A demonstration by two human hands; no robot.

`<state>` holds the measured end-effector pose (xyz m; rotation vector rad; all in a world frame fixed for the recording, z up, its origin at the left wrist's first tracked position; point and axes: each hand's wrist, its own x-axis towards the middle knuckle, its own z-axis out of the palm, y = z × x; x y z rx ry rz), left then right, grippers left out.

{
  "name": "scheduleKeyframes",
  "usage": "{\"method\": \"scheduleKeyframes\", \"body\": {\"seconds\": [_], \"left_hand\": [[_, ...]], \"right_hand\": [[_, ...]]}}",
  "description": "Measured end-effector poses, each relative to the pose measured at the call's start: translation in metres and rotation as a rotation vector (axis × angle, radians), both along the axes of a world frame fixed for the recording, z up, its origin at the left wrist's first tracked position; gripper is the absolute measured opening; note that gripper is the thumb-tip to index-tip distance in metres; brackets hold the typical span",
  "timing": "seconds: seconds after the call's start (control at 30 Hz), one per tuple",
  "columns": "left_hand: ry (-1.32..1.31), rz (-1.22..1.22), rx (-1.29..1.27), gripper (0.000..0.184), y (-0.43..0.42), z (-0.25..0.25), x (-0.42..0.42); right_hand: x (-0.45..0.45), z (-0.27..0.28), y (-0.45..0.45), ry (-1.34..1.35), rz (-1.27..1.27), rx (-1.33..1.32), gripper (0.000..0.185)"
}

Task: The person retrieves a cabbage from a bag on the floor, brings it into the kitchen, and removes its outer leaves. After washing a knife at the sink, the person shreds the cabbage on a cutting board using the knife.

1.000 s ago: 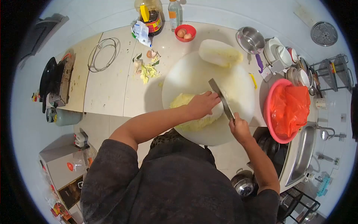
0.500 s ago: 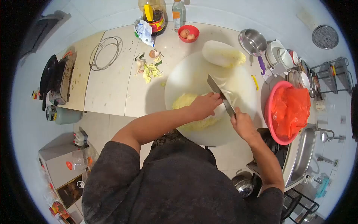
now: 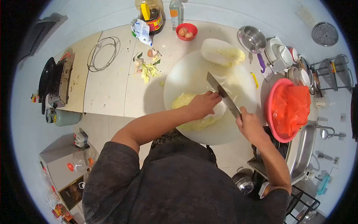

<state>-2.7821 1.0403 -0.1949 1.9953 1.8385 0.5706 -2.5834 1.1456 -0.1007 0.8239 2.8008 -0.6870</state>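
A half cabbage (image 3: 184,100), pale yellow at its leafy end, lies on the round white cutting board (image 3: 179,80). My left hand (image 3: 204,104) presses on its top, fingers curled near the white cut end. In my right hand (image 3: 249,123) is the handle of a cleaver (image 3: 225,95); the blade slants up and left, right beside my left fingertips. Thin white slices (image 3: 220,80) lie on the board beyond the blade. Another cabbage piece (image 3: 222,53) rests at the board's far edge.
A red bowl of eggs (image 3: 186,32), bottles and leaf scraps (image 3: 149,71) stand or lie on the counter behind. To the right are a steel pot (image 3: 253,38), stacked dishes and a pink basin (image 3: 271,112) with a red bag. A stove (image 3: 61,82) is far left.
My right hand and the cleaver's handle have shifted a little right and down, tilting the blade. More white slices show beside the blade. My left hand keeps its hold on the cabbage.
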Motion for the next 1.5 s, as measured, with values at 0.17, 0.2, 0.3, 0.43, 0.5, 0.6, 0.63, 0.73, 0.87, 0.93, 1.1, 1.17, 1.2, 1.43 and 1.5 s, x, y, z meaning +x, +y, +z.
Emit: {"method": "scheduleKeyframes", "body": {"seconds": [0.17,0.2,0.3,0.43,0.5,0.6,0.63,0.73,0.87,0.93,1.1,1.17,1.2,1.43,1.5], "left_hand": [[-0.018,0.007,-0.054,0.060,0.001,0.008,0.001],[-0.031,0.013,-0.075,0.058,0.000,0.010,0.002],[-0.037,-0.023,-0.026,0.052,-0.003,0.006,0.000],[0.016,-0.065,-0.058,0.048,-0.002,0.015,-0.003],[0.064,-0.050,-0.067,0.049,0.001,0.018,-0.002],[0.025,-0.022,-0.042,0.048,-0.002,0.007,-0.002],[0.013,-0.015,-0.035,0.050,-0.005,0.005,0.000],[0.017,-0.020,-0.019,0.054,-0.004,0.006,-0.001],[0.053,-0.012,-0.033,0.057,-0.004,0.010,-0.002],[0.037,-0.012,-0.055,0.057,-0.010,0.009,0.005],[0.037,0.001,0.013,0.056,-0.010,0.003,0.001],[0.021,0.009,0.025,0.055,-0.009,-0.001,0.000],[0.013,0.012,0.035,0.054,-0.008,-0.002,0.000],[0.044,0.012,-0.033,0.052,-0.005,0.008,-0.001],[0.003,0.020,-0.022,0.052,-0.012,0.004,0.000]], "right_hand": [[0.006,-0.066,0.002,-0.019,-0.004,0.039,0.017],[0.008,-0.079,0.002,0.010,-0.021,0.034,0.017],[0.013,-0.093,-0.002,0.067,-0.060,0.014,0.017],[0.004,-0.081,0.003,0.052,-0.050,0.038,0.017],[0.001,-0.057,0.002,-0.007,-0.031,0.033,0.018],[0.000,0.007,-0.007,-0.107,-0.022,-0.028,0.019],[0.001,0.021,-0.009,-0.110,-0.028,-0.053,0.019],[0.003,-0.021,-0.005,-0.095,-0.051,-0.037,0.019],[-0.002,-0.080,-0.006,0.011,-0.084,0.011,0.019],[0.007,-0.076,-0.008,0.004,-0.070,-0.004,0.018],[0.001,0.027,-0.007,-0.058,-0.007,-0.046,0.019],[0.002,-0.003,-0.008,-0.064,-0.027,0.005,0.021],[0.003,-0.023,-0.007,-0.067,-0.038,0.034,0.021],[-0.005,-0.051,0.001,-0.011,-0.040,0.017,0.021],[-0.005,0.001,-0.005,-0.086,-0.032,-0.020,0.020]]}}
